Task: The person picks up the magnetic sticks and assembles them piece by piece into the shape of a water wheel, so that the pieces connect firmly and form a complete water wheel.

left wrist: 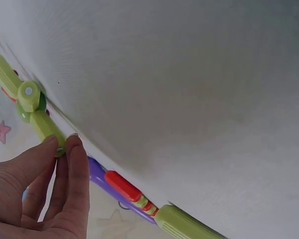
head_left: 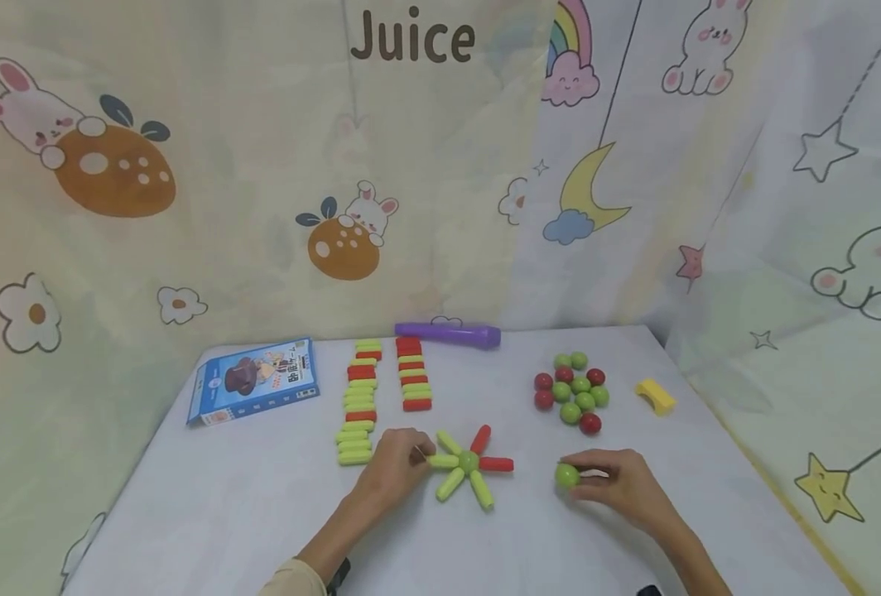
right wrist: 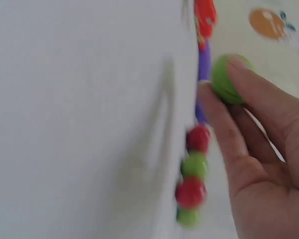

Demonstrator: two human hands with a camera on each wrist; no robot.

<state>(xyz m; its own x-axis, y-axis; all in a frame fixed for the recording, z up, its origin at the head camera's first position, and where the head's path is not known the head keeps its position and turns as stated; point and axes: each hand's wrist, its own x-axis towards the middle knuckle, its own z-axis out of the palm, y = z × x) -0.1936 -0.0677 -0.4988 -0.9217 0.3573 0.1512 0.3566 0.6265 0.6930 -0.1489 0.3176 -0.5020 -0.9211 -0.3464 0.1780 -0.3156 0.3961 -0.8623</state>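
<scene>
A star of several green and two red sticks spreads out from a green ball point(head_left: 469, 462) at its middle. My left hand point(head_left: 397, 463) pinches the outer end of its left green stick point(head_left: 443, 461) between thumb and fingers. In the left wrist view that green stick point(left wrist: 46, 127) runs from the fingertips to the ball. To the right of the star, my right hand point(head_left: 623, 487) holds a loose green ball point(head_left: 567, 475) by thumb and fingertips. The right wrist view shows this green ball point(right wrist: 230, 78) pinched at its sides, with red and green balls point(right wrist: 191, 191) beyond.
Two columns of green and red sticks point(head_left: 361, 396) lie behind the left hand. A blue box point(head_left: 254, 381) stands at the back left, a purple stick point(head_left: 448, 334) along the back edge. Red and green balls point(head_left: 580, 385) cluster back right, beside a yellow arched block point(head_left: 656, 396).
</scene>
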